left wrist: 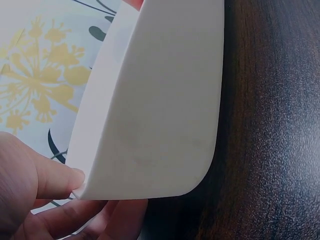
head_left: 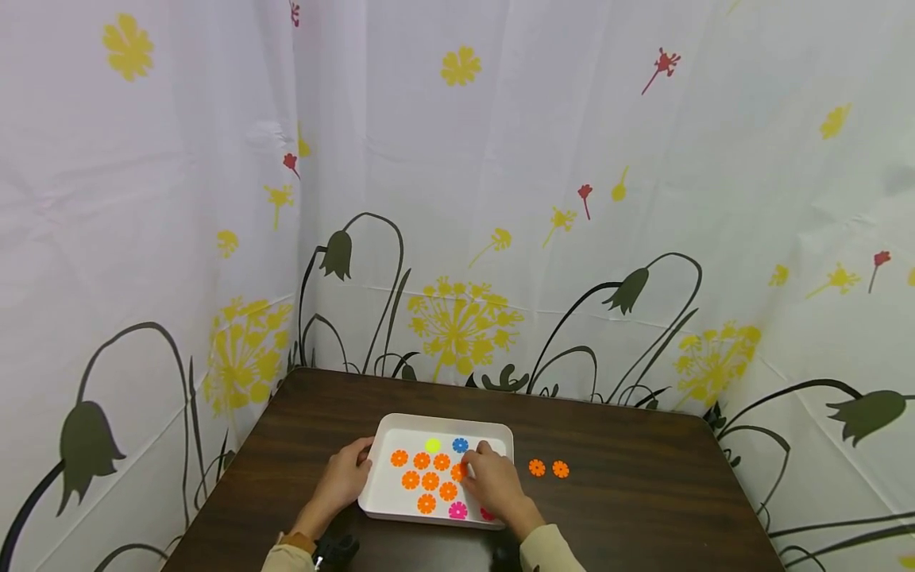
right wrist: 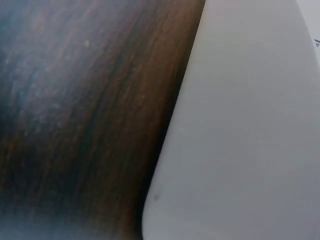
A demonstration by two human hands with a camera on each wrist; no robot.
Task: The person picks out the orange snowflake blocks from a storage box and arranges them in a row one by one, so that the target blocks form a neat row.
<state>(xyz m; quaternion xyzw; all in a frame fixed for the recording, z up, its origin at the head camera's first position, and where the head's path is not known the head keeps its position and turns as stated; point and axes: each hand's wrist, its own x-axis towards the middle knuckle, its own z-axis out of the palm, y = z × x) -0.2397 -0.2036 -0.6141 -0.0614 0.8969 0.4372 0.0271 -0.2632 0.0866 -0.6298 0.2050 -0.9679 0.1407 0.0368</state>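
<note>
A shallow white tray [head_left: 386, 500] lies on the table and holds several notched orange interlocking discs [head_left: 430, 481], laid out in loose rows. A yellow disc [head_left: 433, 446] and a blue disc [head_left: 461, 445] lie along its far side, and a pink disc [head_left: 457, 511] is near its front edge. My left hand [head_left: 349, 474] grips the tray's left side, its thumb [left wrist: 62, 179] over the rim in the left wrist view. Over the tray's right part, my right hand [head_left: 495, 481] pinches an orange disc [head_left: 458, 473] between thumb and forefinger. Another pink disc [head_left: 487, 515] is partly hidden by that hand.
Two orange discs, the nearer one [head_left: 537, 468] and its neighbour [head_left: 561, 469], lie on the dark wooden table [head_left: 643, 492] right of the tray. A white flower-printed curtain [head_left: 457, 199] hangs behind the table and on both sides.
</note>
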